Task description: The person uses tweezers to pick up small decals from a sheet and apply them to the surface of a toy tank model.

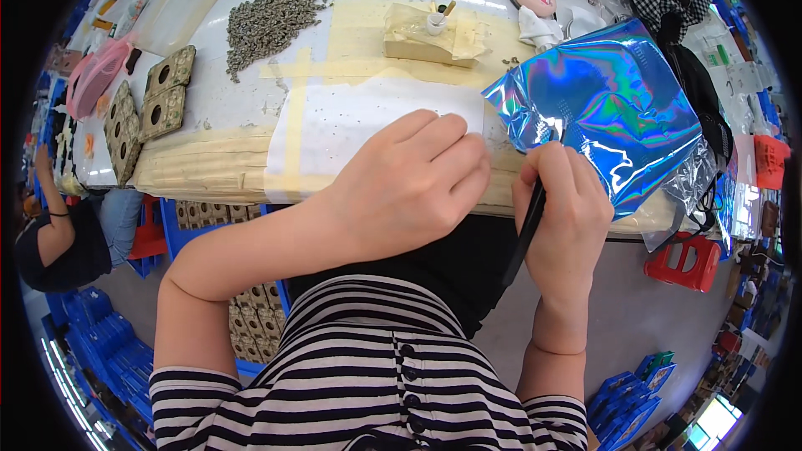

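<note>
My left hand (418, 175) is closed over the near edge of a white paper sheet (322, 138), its fingers curled inward. Whatever it may pinch is hidden behind the fingers. My right hand (568, 209) grips slim black tweezers (528, 230), with the tips pointing away from me and the back end toward my lap. Just beyond that hand lies a shiny blue holographic bag (618, 100), its near left part behind the tweezer tips. Tiny dark specks are scattered on the paper.
A pile of small metallic pieces (271, 27) lies at the far left. Patterned blocks with round holes (167, 92) sit near the left edge. A tape-covered block (430, 42) carries a small white cup (436, 23). Another person (71, 234) sits at left; a red stool (683, 263) stands right.
</note>
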`<state>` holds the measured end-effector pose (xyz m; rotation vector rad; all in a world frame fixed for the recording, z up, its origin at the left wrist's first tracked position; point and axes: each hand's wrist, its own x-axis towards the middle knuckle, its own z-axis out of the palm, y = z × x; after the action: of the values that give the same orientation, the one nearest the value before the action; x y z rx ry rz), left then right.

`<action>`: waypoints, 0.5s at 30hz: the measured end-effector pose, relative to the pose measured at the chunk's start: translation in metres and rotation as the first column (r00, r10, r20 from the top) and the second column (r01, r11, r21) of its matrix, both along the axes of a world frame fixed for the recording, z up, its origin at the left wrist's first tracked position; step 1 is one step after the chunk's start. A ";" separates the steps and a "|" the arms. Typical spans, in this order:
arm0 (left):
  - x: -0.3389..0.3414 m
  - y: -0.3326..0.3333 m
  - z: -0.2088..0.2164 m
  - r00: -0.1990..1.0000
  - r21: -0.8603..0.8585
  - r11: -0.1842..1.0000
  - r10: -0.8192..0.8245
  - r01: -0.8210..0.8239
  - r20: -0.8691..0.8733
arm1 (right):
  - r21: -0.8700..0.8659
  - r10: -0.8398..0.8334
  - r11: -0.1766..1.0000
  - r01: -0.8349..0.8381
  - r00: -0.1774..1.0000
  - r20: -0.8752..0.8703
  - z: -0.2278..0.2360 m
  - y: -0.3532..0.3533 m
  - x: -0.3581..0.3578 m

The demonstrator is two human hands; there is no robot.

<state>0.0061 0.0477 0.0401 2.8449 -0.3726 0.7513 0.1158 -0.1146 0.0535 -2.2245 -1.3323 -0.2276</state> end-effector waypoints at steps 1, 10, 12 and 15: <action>-0.004 -0.004 -0.003 1.000 -0.039 0.999 -0.008 0.007 -0.013 | -0.055 -0.021 0.998 0.022 1.000 0.019 -0.003 -0.002 -0.002; -0.006 -0.023 -0.015 1.000 -0.128 0.992 0.021 -0.018 0.017 | 0.205 -0.007 0.977 0.049 0.980 -0.200 -0.008 -0.021 0.008; -0.002 -0.026 -0.014 0.999 -0.096 0.995 0.023 -0.026 -0.032 | 0.318 0.004 0.943 0.099 0.951 -0.309 -0.012 -0.029 0.011; 0.004 -0.029 -0.013 0.992 -0.043 0.996 0.067 -0.072 -0.109 | 0.392 -0.030 0.882 0.262 0.861 -0.508 -0.018 -0.024 0.005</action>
<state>0.0098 0.0190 0.0276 2.8517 -0.2374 0.6069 0.1210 -0.1390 0.0356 -1.8179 -0.7357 -0.0133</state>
